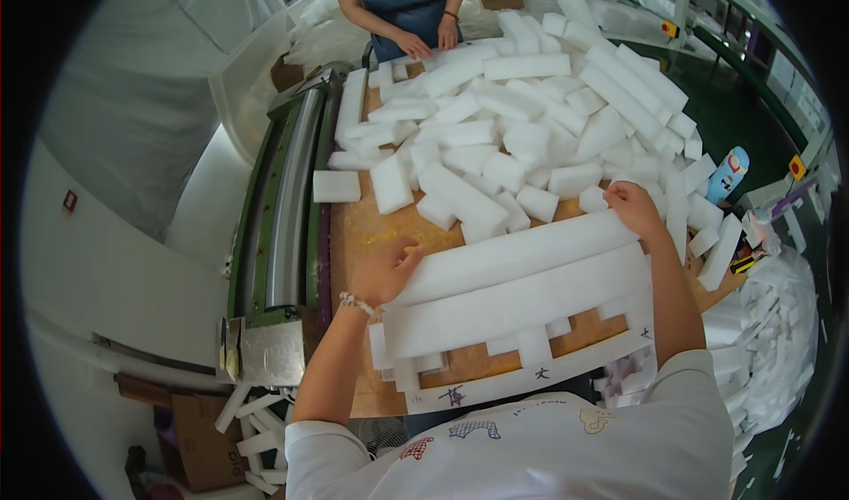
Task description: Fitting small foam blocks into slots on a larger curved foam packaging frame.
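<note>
A long white foam strip [522, 254] spans the wooden table in front of me. My left hand [386, 272] grips its left end, thumb up and fingers curled. At the far right corner my right hand [631, 206] is closed on the same strip, the fingertips partly hidden. Nearer to me lies a second wide foam strip [522, 302], touching the first one's near side. Beneath and in front of it are a notched foam piece [533, 345] and a white strip with black handwriting [495, 385] along the table's near edge.
Loose foam blocks [522, 137] pile across the table [363, 221]. A green-framed roller machine [292, 204] stands at the left. Across the table, a co-worker's hands [429, 40] touch the foam. A blue bottle [728, 175] and a bag of scraps [769, 323] sit at the right.
</note>
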{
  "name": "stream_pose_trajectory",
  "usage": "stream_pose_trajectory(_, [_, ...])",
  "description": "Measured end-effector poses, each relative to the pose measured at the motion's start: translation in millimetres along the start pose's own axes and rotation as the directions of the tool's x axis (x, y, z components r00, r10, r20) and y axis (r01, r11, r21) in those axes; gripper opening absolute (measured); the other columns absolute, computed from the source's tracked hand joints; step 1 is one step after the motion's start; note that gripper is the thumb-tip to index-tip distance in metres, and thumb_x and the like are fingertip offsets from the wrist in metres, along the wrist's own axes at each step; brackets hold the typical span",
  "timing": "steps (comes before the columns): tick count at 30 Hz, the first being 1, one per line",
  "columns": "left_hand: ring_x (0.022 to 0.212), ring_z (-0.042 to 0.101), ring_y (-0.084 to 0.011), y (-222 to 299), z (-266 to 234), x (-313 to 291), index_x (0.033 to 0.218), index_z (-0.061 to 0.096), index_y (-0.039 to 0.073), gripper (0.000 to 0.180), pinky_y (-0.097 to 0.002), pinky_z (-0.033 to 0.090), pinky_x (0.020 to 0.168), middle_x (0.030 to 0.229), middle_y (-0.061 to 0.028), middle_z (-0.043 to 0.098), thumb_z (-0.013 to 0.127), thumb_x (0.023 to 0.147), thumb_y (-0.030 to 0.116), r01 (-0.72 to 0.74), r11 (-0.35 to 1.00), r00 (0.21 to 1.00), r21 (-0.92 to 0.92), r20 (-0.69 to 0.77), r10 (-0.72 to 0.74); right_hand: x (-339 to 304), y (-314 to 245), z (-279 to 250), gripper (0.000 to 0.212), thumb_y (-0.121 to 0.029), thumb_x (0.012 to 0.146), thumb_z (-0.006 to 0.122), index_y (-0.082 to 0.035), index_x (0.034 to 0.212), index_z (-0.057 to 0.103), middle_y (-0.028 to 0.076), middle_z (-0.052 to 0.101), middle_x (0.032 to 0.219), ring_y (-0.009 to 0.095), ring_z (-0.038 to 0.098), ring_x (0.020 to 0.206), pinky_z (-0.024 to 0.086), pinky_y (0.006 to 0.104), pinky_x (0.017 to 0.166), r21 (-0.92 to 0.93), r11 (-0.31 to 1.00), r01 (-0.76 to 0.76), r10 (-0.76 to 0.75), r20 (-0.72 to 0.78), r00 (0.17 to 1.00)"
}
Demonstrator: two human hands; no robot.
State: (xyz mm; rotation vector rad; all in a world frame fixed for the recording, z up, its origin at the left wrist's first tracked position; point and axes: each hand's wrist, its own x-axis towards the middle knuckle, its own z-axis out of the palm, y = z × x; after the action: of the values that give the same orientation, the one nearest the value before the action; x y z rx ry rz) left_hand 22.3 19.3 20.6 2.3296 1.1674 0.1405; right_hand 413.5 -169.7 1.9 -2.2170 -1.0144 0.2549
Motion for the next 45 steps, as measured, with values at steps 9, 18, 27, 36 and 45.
stream_pose_trajectory(9, [0.084, 0.065, -0.0275, -9, 9, 7, 0.112, 0.068, 0.008, 0.048, -0.035, 0.049, 0.073, 0.095, -0.01, 0.072, 0.045, 0.096, 0.047, 0.069, 0.997, 0.998, 0.044, 0.007, -0.069, 8, 10, 9, 0.025, -0.022, 0.094, 0.054, -0.002, 0.102, 0.067, 0.005, 0.065, 0.091, 0.017, 0.055, 0.082, 0.044, 0.025, 0.08, 0.087, 0.995, -0.039, 0.031, 0.097, 0.995])
stream_pose_trajectory(18, [0.074, 0.062, -0.0376, -4, 35, 17, 0.088, 0.065, 0.006, 0.041, -0.045, 0.047, 0.067, 0.086, -0.0127, 0.071, 0.038, 0.095, 0.036, -0.249, 0.952, 0.957, 0.179, -0.108, 0.271, -19, -46, 46, 0.024, -0.024, 0.088, 0.055, -0.005, 0.091, 0.069, 0.01, 0.069, 0.08, 0.031, 0.058, 0.069, 0.045, 0.0378, 0.067, -0.365, 0.836, 0.411, -0.392, 0.128, 0.911])
stream_pose_trajectory(27, [0.065, 0.058, -0.0251, 25, 25, 68, 0.087, 0.066, 0.002, 0.015, -0.0351, 0.047, 0.061, 0.075, -0.0092, 0.067, 0.06, 0.081, 0.014, -0.344, 0.879, 0.91, -0.331, -0.347, 0.226, -64, -112, 106, 0.02, -0.024, 0.089, 0.051, -0.011, 0.087, 0.065, 0.007, 0.067, 0.08, 0.029, 0.059, 0.076, 0.04, 0.0373, 0.078, -0.321, 0.746, 0.583, -0.568, 0.15, 0.809])
stream_pose_trajectory(36, [0.136, 0.04, -0.0259, -153, -34, 180, 0.127, 0.055, 0.008, 0.049, -0.0639, 0.027, 0.108, 0.142, -0.0082, 0.048, 0.062, 0.08, 0.022, 0.28, 0.794, 0.878, 0.54, -0.478, 0.015, -67, -119, 100, 0.017, -0.023, 0.088, 0.055, -0.011, 0.088, 0.067, 0.003, 0.067, 0.082, 0.024, 0.057, 0.077, 0.039, 0.0319, 0.083, -0.254, 0.781, 0.571, -0.578, 0.056, 0.814])
stream_pose_trajectory(45, [0.144, 0.028, -0.0236, -152, -45, 215, 0.134, 0.05, 0.009, 0.062, -0.0719, -0.001, 0.111, 0.148, -0.0108, 0.041, 0.068, 0.076, 0.022, 0.273, 0.66, 0.962, 0.7, -0.217, -0.168, -63, -115, 101, 0.018, -0.023, 0.088, 0.056, -0.011, 0.093, 0.069, 0.003, 0.068, 0.086, 0.022, 0.058, 0.08, 0.039, 0.031, 0.085, -0.293, 0.772, 0.565, -0.572, 0.068, 0.817])
